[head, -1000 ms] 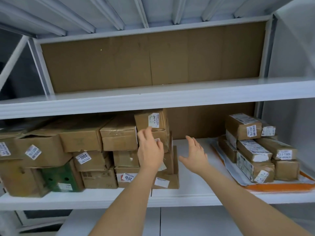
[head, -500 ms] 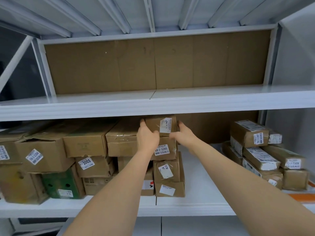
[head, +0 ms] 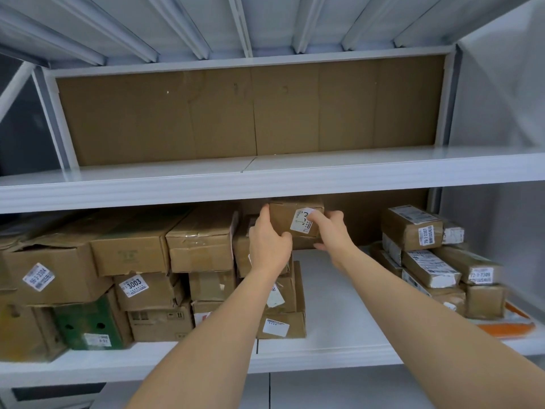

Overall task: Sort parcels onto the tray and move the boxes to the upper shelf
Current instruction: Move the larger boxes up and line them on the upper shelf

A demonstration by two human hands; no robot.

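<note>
A small brown cardboard box with a white label (head: 295, 221) sits just under the front lip of the white metal upper shelf (head: 265, 184), gripped from both sides: the left hand (head: 269, 242) wraps its left face and the right hand (head: 331, 234) its right face and lower edge. It looks stiff and probably light, so holding opposite faces should suit lifting it.

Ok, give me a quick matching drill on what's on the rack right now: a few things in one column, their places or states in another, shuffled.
Things:
1. small box
2. green carton
3. upper shelf
4. orange tray

Places or states:
A. lower shelf, far right, under stacked parcels
B. bare, nothing on it
C. held between left hand and right hand
D. bottom row, left side

Pairs: 1-C, 2-D, 3-B, 4-A
</note>
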